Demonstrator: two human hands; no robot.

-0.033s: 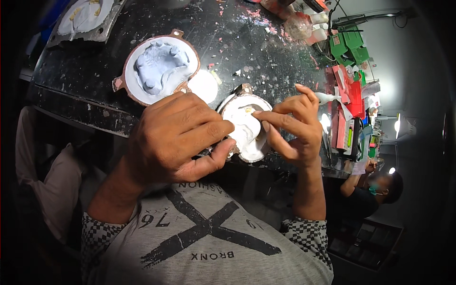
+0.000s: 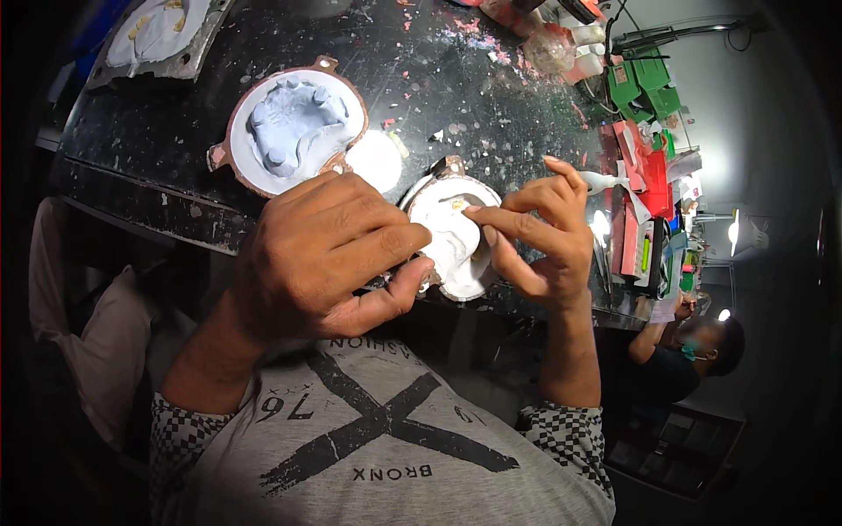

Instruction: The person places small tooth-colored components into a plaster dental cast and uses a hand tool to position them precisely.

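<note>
A round metal dental flask half (image 2: pixel 452 285) filled with white plaster sits near the table's front edge, between my hands. My left hand (image 2: pixel 338 250) is closed at its left rim, thumb below and index finger above; its other fingers are curled. My right hand (image 2: pixel 544 230) reaches in from the right, index fingertip and thumb tip close together over the plaster hollow. Anything pinched there is too small to make out. Just beside the index fingertip, a small yellowish patch (image 2: pixel 458 204) shows in the plaster. To the left lies another flask half (image 2: pixel 254 171) holding a bluish-grey dental mould (image 2: pixel 294 123).
A white disc (image 2: pixel 377 160) lies between the flask halves. Another plaster-filled metal flask (image 2: pixel 167 66) stands at far left. Pink and white scraps litter the black table (image 2: pixel 412 96). Green bins (image 2: pixel 649 83) and red trays (image 2: pixel 645 171) line the right. A person (image 2: pixel 702 351) sits at far right.
</note>
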